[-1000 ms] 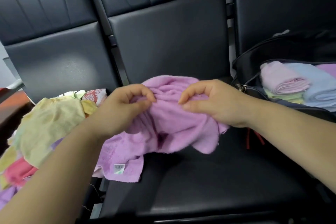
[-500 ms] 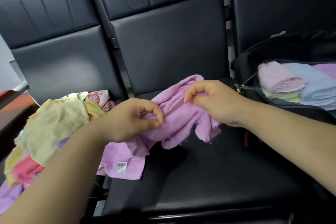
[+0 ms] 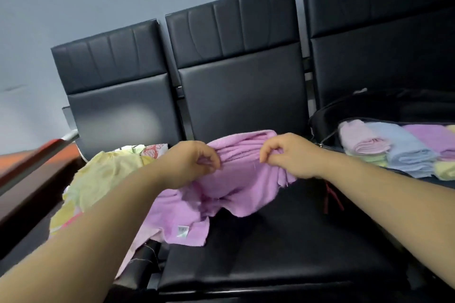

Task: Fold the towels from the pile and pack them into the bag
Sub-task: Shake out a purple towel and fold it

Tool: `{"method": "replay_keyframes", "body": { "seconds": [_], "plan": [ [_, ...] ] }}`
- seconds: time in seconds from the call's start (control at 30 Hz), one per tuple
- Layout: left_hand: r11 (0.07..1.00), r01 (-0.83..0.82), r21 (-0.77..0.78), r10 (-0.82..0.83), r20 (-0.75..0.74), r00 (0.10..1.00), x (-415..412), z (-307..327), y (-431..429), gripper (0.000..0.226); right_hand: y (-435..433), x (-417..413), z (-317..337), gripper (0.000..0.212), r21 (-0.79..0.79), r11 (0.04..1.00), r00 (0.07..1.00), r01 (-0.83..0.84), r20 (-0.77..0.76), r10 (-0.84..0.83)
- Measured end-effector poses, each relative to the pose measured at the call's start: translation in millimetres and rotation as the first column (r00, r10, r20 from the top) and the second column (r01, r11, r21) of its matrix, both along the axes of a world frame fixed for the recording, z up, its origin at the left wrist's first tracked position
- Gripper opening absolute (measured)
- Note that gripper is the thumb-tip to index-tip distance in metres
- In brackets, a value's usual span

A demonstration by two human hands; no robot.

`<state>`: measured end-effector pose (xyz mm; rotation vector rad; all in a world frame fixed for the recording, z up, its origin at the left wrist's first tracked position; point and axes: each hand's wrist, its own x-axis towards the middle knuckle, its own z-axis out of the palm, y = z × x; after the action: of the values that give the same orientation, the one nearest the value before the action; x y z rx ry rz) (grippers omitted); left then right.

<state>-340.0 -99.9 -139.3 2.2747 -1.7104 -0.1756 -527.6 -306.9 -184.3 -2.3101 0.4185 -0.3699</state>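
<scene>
Both hands hold a purple towel (image 3: 236, 179) over the middle black seat (image 3: 283, 248) of a row of chairs. The left hand (image 3: 194, 162) has its fingers curled, pinching the towel's bunched upper edge; the right hand (image 3: 290, 155) pinches the same edge a little way to the right, fingers curled round the cloth. The rest of the towel droops onto the seat, its white label (image 3: 183, 231) near the lower corner. On the left seat lies the pile of unfolded towels (image 3: 103, 179), yellow on top. On the right seat the black bag (image 3: 327, 118) stands open, with folded towels (image 3: 398, 147) in pink, blue, purple and pale green inside
</scene>
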Motion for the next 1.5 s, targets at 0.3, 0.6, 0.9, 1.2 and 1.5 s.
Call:
{"method": "replay_keyframes", "body": {
  "seconds": [0.3,0.6,0.9,1.2,1.5],
  "plan": [
    [0.932,-0.070,-0.355,0.173,0.265,0.949,-12,200,10,0.028,17,-11,215,0.031,0.084,0.994,0.909,-0.068,0.415,0.027],
    [0.968,-0.003,-0.250,0.060,0.223,0.973,-48,243,45,0.025,26,-72,273,0.019,-0.059,0.980,0.981,-0.192,-0.053,0.189],
    [0.992,0.115,-0.053,-0.123,-0.189,0.974,-26,201,38,0.018,11,-53,238,0.019,-0.120,0.971,0.948,-0.205,-0.270,0.167],
    [0.992,-0.122,-0.044,0.129,0.199,0.971,63,172,-28,0.042,-45,61,207,0.027,-0.539,0.837,0.990,-0.094,-0.141,0.021],
    [0.887,-0.071,-0.457,0.329,0.516,0.791,96,274,-43,0.038,-69,106,304,0.029,-0.721,0.636,0.946,0.275,0.322,-0.044]
  ]
}}
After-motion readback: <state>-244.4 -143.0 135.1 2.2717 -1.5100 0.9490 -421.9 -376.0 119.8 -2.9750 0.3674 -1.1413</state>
